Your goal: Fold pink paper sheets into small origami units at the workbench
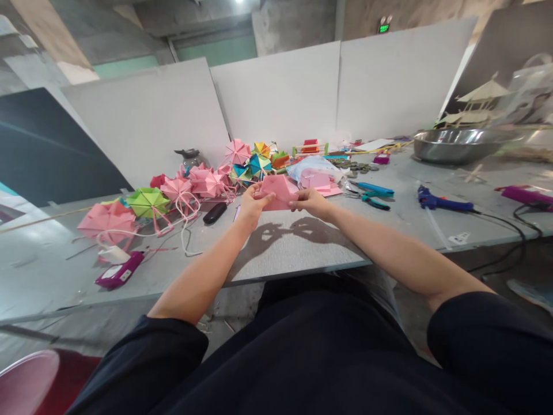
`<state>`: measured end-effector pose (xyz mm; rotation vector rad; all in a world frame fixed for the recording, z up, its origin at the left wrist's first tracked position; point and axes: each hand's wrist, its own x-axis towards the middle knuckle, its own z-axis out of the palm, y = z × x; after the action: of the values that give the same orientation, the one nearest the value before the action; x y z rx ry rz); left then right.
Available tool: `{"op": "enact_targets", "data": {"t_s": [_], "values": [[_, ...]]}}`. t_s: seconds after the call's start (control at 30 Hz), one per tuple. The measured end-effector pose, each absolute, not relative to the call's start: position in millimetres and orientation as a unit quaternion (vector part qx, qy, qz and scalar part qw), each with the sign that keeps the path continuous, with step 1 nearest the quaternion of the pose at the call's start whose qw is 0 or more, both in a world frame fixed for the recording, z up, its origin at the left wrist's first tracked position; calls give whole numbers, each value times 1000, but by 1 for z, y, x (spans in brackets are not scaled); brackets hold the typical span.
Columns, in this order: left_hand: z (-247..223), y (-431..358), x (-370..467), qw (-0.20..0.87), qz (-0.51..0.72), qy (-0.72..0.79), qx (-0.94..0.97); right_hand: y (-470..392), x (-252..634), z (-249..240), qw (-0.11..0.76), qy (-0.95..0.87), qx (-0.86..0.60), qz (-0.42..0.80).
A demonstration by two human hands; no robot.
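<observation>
Both my hands hold up a folded piece of pink paper (277,193) above the front part of the grey table, and their shadows fall on the surface below. My left hand (254,203) pinches the paper's left side, thumb in front. At its lower right corner, the fingers of my right hand (311,203) are closed on it. Just behind the right hand lie more pink paper sheets (330,188) and a clear plastic bag (314,167). Folded pink paper umbrellas (207,180) crowd the table to the left of my left hand.
Pliers (375,200) and a blue glue gun (443,202) with a cable lie to the right. A steel bowl (458,145) stands farther back. On the left are a green paper umbrella (149,202), a purple power strip (120,271) with a white cable and a black oblong object (215,213).
</observation>
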<state>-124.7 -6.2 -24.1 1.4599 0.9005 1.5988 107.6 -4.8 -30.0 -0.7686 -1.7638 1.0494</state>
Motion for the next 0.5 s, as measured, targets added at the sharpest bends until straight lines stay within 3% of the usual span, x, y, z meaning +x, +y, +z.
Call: {"op": "enact_targets", "data": {"t_s": [0.37,0.5], "values": [[-35,-12,-114,322,640,364,595,0,104,-39,575,-683,-283,351],[-35,-18,-111,243,673,344,609,-3,104,-38,578,-693,-259,345]]}}
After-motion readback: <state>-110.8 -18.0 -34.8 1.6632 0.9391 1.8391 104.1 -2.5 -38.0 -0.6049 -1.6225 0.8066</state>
